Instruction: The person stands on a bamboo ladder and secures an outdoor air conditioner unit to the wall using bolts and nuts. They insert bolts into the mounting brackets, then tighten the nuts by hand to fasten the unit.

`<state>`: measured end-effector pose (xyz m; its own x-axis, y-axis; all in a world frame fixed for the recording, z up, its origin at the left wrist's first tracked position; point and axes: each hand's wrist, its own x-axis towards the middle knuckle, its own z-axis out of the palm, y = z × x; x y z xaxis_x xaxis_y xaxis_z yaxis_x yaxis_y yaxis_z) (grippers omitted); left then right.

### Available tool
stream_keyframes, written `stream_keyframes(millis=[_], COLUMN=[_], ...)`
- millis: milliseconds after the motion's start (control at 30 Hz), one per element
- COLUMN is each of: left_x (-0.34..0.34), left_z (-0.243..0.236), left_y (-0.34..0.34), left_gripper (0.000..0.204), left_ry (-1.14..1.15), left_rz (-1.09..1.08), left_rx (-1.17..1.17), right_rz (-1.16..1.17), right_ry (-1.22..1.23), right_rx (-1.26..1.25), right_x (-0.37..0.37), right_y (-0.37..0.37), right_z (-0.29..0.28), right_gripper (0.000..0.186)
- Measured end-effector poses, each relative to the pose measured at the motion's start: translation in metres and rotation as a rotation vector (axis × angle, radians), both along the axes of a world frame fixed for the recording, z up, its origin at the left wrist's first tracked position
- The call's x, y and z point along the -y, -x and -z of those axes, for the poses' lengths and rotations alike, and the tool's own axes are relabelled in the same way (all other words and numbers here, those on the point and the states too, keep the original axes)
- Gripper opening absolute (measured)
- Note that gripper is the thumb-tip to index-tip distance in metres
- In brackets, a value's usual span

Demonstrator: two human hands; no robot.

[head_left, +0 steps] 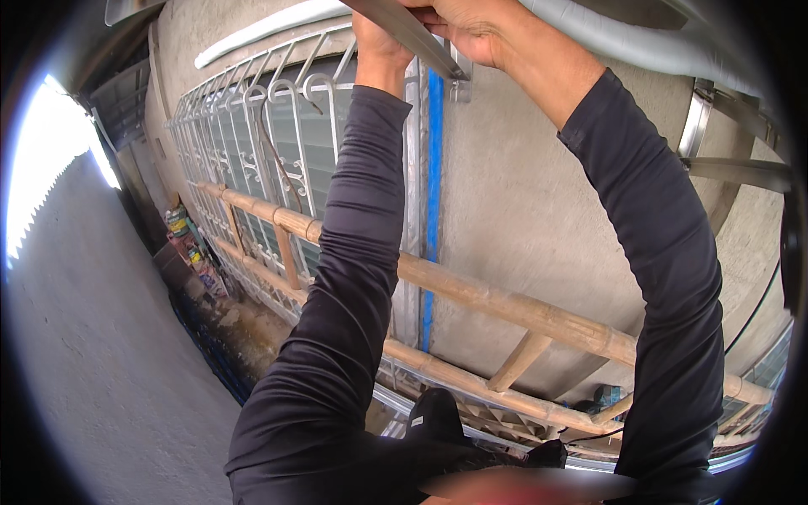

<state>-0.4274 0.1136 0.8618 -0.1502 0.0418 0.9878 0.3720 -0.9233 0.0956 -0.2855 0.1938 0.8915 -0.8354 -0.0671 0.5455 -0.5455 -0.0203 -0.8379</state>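
Both my arms reach up in dark sleeves to the top edge of the head view. A grey metal bar [418, 42] slants down there, its lower end at a small bracket [459, 77] on the wall. My left hand [380, 46] is behind the bar; its fingers are hidden by the bar and the picture edge. My right hand [478, 32] is just right of the bar, its fingers curled together beside it. What they hold, if anything, is hidden.
A bamboo ladder [522, 307] lies level across the view below my arms. White window grilles [252, 126] project from the left wall. A blue strip [434, 168] runs down the plastered wall [539, 185]. Silver wrapped pipe [619, 38] passes overhead. A grey wall [109, 337] rises at left.
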Motion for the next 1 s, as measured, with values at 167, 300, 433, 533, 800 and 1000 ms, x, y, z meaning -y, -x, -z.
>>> stream_keyframes(millis=[167, 300, 433, 533, 800, 1000], left_x=[-0.002, -0.003, -0.003, -0.003, -0.001, 0.003], left_z=[-0.002, -0.003, -0.003, -0.003, -0.001, 0.000], left_y=[0.010, 0.017, 0.021, 0.022, 0.025, 0.029], left_gripper=[0.038, 0.040, 0.040, 0.042, 0.047, 0.053], left_ry=[-0.017, -0.015, 0.013, -0.002, 0.064, 0.120], left_rz=[0.110, -0.021, 0.099, 0.089, 0.073, 0.038], left_rx=[0.014, 0.017, 0.036, 0.037, 0.065, 0.047], right_rz=[-0.062, -0.024, 0.022, 0.075, 0.076, -0.113], right_ry=[0.161, 0.192, 0.198, 0.200, 0.190, 0.089], right_rx=[0.030, 0.013, -0.025, -0.082, -0.142, 0.058], right_x=[0.007, 0.012, 0.016, 0.018, 0.015, 0.006], right_y=[0.002, 0.002, 0.001, -0.001, 0.003, 0.022], right_z=[0.001, 0.001, 0.004, 0.007, 0.011, -0.007], right_gripper=[0.019, 0.020, 0.020, 0.021, 0.023, 0.019])
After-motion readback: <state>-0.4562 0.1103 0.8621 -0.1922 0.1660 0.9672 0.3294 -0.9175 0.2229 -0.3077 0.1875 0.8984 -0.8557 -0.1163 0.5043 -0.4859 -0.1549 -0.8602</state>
